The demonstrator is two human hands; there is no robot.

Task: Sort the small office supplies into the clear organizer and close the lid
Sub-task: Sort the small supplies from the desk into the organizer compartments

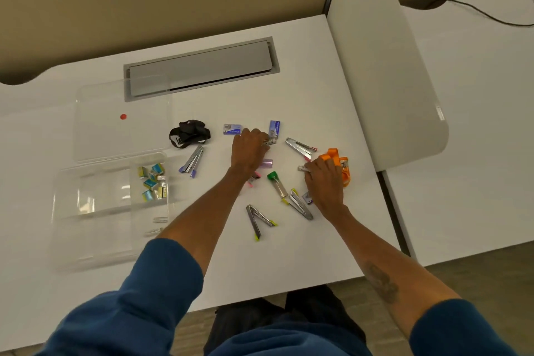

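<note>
Head view of a white desk (303, 254). At the left of the frame the clear organizer (95, 228) lies open, its lid (121, 124), marked with a red dot, folded back toward the upper left; one right-hand compartment holds small blue and yellow staple boxes (151, 182). Loose supplies are scattered across the centre: a black lanyard (189, 133), two blue staple boxes (232, 129), a purple-tipped stapler (191, 161), yellow-tipped staplers (260, 221) and a green-capped tube (276, 182). The left hand (248, 150) is curled, its fingertips pinching a small strip of staples (270, 141) just below the upright blue box. The right hand (325, 182) rests palm-down beside an orange lanyard (339, 163), fingers closed on another small metal strip (303, 168).
</note>
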